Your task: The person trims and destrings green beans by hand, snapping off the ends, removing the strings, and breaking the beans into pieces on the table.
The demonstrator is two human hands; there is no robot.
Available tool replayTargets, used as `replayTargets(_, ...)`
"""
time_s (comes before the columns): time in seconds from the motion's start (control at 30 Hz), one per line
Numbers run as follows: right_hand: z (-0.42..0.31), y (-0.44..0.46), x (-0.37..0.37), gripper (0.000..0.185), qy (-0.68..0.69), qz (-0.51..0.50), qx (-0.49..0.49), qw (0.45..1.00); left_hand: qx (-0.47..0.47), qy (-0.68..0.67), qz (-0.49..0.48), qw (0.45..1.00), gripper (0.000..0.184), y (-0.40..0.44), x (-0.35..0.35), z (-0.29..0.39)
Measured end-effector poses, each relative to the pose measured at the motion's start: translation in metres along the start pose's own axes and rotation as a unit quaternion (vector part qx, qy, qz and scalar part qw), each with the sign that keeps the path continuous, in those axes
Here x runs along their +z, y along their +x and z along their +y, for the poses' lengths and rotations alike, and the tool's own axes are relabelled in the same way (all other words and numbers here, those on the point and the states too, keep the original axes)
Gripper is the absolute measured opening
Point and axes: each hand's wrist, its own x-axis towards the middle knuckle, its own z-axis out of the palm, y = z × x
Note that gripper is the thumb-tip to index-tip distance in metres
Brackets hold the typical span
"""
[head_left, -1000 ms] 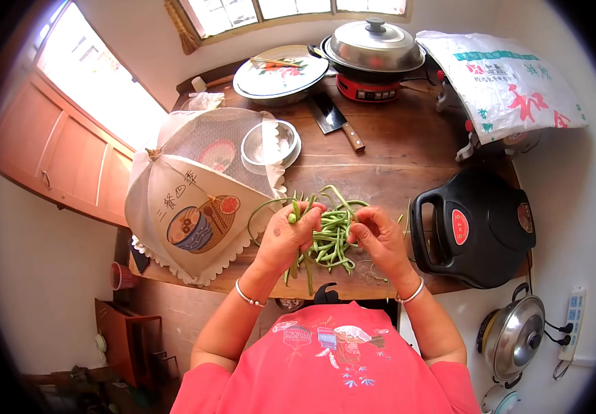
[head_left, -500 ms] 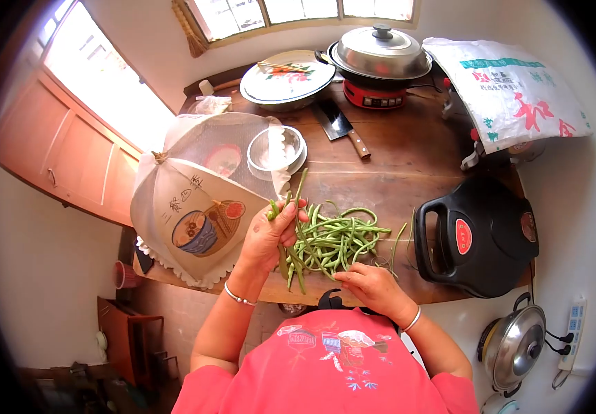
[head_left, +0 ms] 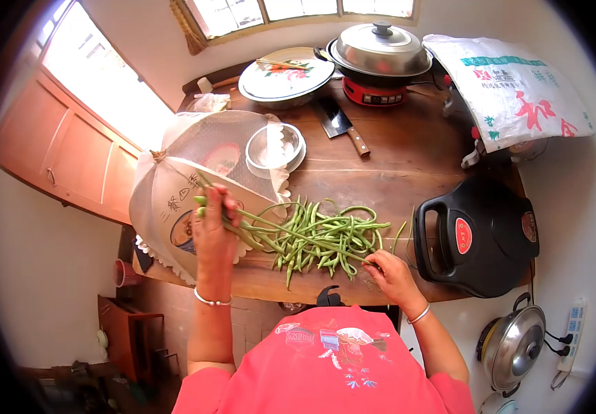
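Note:
A tangled pile of long green beans (head_left: 329, 238) lies on the wooden table in front of me. My left hand (head_left: 216, 224) is closed around several green beans at the pile's left, over the mesh food cover (head_left: 250, 190); it is slightly smeared by motion. Stalks stick out of it on both sides. My right hand (head_left: 389, 274) pinches the end of a long green bean at the pile's right front, near the table's edge. That bean stretches across the pile toward my left hand.
Behind the pile lies a cleaver (head_left: 339, 124) with a wooden handle. A black electric griddle (head_left: 481, 238) stands at the right. Farther back are a lidded pan (head_left: 381, 52) on a red cooker, a floral enamel lid (head_left: 287, 76) with chopsticks, and a white sack (head_left: 512, 93).
My left hand has moved left with its beans, away from the pile and over the food cover. My right hand has shifted slightly right, and a bean is now stretched between both hands.

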Motion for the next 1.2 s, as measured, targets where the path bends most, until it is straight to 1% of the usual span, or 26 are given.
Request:
replayTargets(0.1, 0.008, 0.002, -0.002, 0.011, 0.001, 0.016, 0.0, 1.0, 0.073, -0.085, -0.025, 0.993, 0.021, 0.011, -0.017, 0.031)
replayTargets(0.13, 0.009, 0.003, -0.002, 0.011, 0.005, 0.022, 0.001, 1.0, 0.071, -0.086, -0.025, 0.993, 0.021, 0.013, -0.025, 0.042)
replayTargets(0.2, 0.013, 0.005, -0.003, 0.01, 0.011, 0.028, 0.003, 1.0, 0.126, -0.124, -0.072, 0.982, 0.019, 0.019, -0.041, 0.061)
replayTargets(0.23, 0.016, 0.005, -0.004, 0.011, 0.014, 0.028, 0.006, 0.999, 0.125, -0.124, -0.071, 0.982, 0.019, 0.02, -0.047, 0.068)
replayTargets(0.3, 0.021, 0.006, -0.005, 0.012, 0.017, 0.027, 0.009, 0.999, 0.149, -0.164, -0.031, 0.975, 0.019, 0.019, -0.056, 0.08)
replayTargets(0.37, 0.027, 0.008, -0.005, 0.011, 0.052, 0.044, 0.004, 0.998, 0.157, -0.176, -0.022, 0.972, 0.018, 0.017, -0.064, 0.087)
replayTargets(0.43, 0.029, 0.008, -0.007, 0.012, 0.063, 0.037, 0.019, 0.997, 0.172, -0.199, 0.023, 0.965, 0.017, 0.017, -0.079, 0.092)
replayTargets(0.5, 0.029, 0.009, -0.008, 0.012, 0.074, 0.029, 0.034, 0.996, 0.16, -0.198, 0.023, 0.967, 0.017, 0.015, -0.091, 0.093)
replayTargets(0.57, 0.026, 0.011, -0.011, 0.013, 0.038, 0.004, 0.064, 0.997, 0.153, -0.204, 0.014, 0.967, 0.016, 0.014, -0.1, 0.093)
replayTargets(0.6, 0.026, 0.011, -0.011, 0.013, 0.037, 0.002, 0.064, 0.997, 0.153, -0.204, 0.015, 0.967, 0.016, 0.014, -0.104, 0.094)
replayTargets(0.67, 0.031, 0.01, -0.009, 0.013, -0.015, -0.014, 0.057, 0.998, 0.171, -0.158, 0.061, 0.971, 0.018, 0.014, -0.11, 0.094)
replayTargets(0.7, 0.035, 0.009, -0.007, 0.013, -0.015, -0.015, 0.056, 0.998, 0.171, -0.157, 0.062, 0.971, 0.018, 0.014, -0.113, 0.094)
replayTargets(0.77, 0.045, 0.004, -0.004, 0.01, -0.037, 0.01, 0.022, 0.999, 0.151, -0.008, 0.108, 0.982, 0.022, 0.012, -0.118, 0.092)
replayTargets(0.8, 0.046, 0.002, -0.005, 0.01, -0.037, 0.009, 0.022, 0.999, 0.152, -0.007, 0.11, 0.982, 0.022, 0.01, -0.119, 0.089)
replayTargets(0.83, 0.046, 0.0, -0.006, 0.01, -0.022, 0.011, 0.031, 0.999, 0.109, 0.138, 0.141, 0.974, 0.024, 0.008, -0.117, 0.084)
replayTargets(0.87, 0.046, -0.001, -0.006, 0.011, -0.009, 0.013, 0.041, 0.999, 0.064, 0.28, 0.169, 0.943, 0.026, 0.005, -0.118, 0.08)
replayTargets(0.9, 0.045, -0.001, -0.006, 0.011, -0.008, 0.012, 0.041, 0.999, 0.064, 0.28, 0.17, 0.943, 0.026, 0.003, -0.122, 0.076)
replayTargets(0.93, 0.042, -0.001, -0.008, 0.012, -0.02, 0.013, 0.048, 0.999, 0.096, 0.413, 0.164, 0.891, 0.028, 0.001, -0.127, 0.071)
replayTargets(0.97, 0.039, -0.002, -0.01, 0.013, -0.032, 0.014, 0.055, 0.998, 0.127, 0.536, 0.153, 0.82, 0.03, -0.002, -0.132, 0.067)
replayTargets(1.03, 0.032, 0.0, -0.012, 0.013, -0.029, 0.012, 0.045, 0.999, 0.123, 0.543, 0.152, 0.817, 0.031, -0.005, -0.122, 0.064)
replayTargets(1.1, 0.022, 0.004, -0.012, 0.014, -0.026, 0.005, 0.031, 0.999, 0.035, 0.473, 0.074, 0.877, 0.027, -0.014, -0.098, 0.052)
replayTargets(1.17, 0.009, 0.01, -0.011, 0.014, -0.006, -0.005, 0.04, 0.999, -0.005, 0.447, -0.025, 0.894, 0.026, -0.02, -0.063, 0.028)
replayTargets(1.2, 0.002, 0.013, -0.01, 0.014, -0.006, -0.007, 0.04, 0.999, -0.024, 0.391, -0.058, 0.918, 0.022, -0.028, -0.042, 0.012)
